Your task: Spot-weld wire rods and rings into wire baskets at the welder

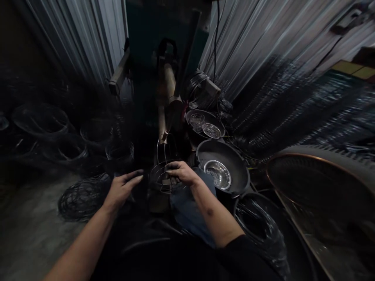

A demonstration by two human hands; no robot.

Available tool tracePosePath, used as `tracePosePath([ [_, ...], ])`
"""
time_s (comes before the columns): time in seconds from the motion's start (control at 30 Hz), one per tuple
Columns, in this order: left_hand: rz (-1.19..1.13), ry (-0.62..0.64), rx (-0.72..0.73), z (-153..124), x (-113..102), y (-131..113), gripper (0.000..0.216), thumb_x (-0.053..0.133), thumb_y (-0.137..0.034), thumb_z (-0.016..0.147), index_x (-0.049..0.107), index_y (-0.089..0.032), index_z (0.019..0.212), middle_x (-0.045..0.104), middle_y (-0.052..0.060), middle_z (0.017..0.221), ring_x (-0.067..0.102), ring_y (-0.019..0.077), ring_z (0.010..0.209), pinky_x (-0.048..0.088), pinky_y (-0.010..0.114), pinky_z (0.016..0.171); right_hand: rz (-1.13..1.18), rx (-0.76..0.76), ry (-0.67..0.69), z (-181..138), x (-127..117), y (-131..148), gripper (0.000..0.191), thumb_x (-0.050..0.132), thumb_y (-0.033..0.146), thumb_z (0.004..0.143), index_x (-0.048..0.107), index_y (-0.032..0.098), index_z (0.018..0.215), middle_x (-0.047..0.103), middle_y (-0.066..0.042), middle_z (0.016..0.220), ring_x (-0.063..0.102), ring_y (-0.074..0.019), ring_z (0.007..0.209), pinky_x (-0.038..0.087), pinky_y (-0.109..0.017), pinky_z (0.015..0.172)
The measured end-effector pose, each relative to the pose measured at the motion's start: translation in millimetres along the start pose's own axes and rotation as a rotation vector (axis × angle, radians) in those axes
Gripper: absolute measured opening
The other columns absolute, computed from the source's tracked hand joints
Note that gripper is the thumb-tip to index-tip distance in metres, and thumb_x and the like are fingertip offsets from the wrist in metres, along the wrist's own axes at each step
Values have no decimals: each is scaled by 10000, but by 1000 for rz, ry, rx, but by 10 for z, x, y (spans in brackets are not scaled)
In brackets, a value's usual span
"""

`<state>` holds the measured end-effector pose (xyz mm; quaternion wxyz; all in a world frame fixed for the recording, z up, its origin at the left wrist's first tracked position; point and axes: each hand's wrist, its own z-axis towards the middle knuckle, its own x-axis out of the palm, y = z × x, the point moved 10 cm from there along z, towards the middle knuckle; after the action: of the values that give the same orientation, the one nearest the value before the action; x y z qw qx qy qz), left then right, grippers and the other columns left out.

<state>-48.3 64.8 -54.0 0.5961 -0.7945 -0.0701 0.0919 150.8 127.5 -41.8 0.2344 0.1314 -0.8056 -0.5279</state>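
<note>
Thin bent wire forms a frame of rings [159, 176] low in front of my lap, with a loop rising above it. My right hand [182, 173] is closed on this wire frame, thumb and fingers pinched at its right side. To the left of the frame is my left hand [124, 188], thumb and forefinger stretched out and apart, with nothing visible between them. The fingertips of both hands look dark. Just beyond the wire stands a machine with a pale rod [162, 121]. Its lower part is lost in shadow.
On the right, a black pan [238, 166] holds a shiny metal bowl [219, 174]; another pan [190, 127] sits behind it. A coil of wire [79, 199] lies on the floor at left. Wire cylinders [41, 119] stand farther left. A large round guard [316, 175] rises at right.
</note>
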Motion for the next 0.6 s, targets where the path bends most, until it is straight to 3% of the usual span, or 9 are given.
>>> tracePosePath([
  [0.1,-170,118,-5,109,482,-149,614,790,-497,544,705,-151,1043,731,111,920,682,245,849,540,389,815,-104,-5,-6,-3,-12,-4,306,762,257,547,700,111,809,664,6,590,534,-81,415,404,-191,422],
  [0.2,-205,116,34,295,737,-263,625,793,-500,520,709,-126,1014,732,108,851,679,219,753,546,375,755,-159,-33,-105,99,-47,30,231,729,132,513,717,132,744,676,20,617,569,-85,510,447,-197,511],
  [0.3,-209,93,98,433,796,-402,550,806,-485,494,731,-109,887,728,107,831,671,210,764,531,359,785,-170,-94,-253,134,-127,119,205,690,67,511,719,148,696,664,42,596,553,-71,530,448,-195,563],
  [0.47,-173,206,124,337,821,-527,488,824,-449,496,744,-127,853,732,103,816,672,224,765,527,394,823,-163,-173,-179,-30,-47,210,217,729,186,548,742,161,763,685,21,663,575,-101,578,466,-228,593],
  [0.6,-144,255,134,235,844,-542,454,823,-446,506,750,-139,834,735,96,836,675,237,798,510,421,881,-239,-213,-233,-150,-86,271,165,681,145,552,745,188,698,677,21,632,573,-124,588,462,-232,562],
])
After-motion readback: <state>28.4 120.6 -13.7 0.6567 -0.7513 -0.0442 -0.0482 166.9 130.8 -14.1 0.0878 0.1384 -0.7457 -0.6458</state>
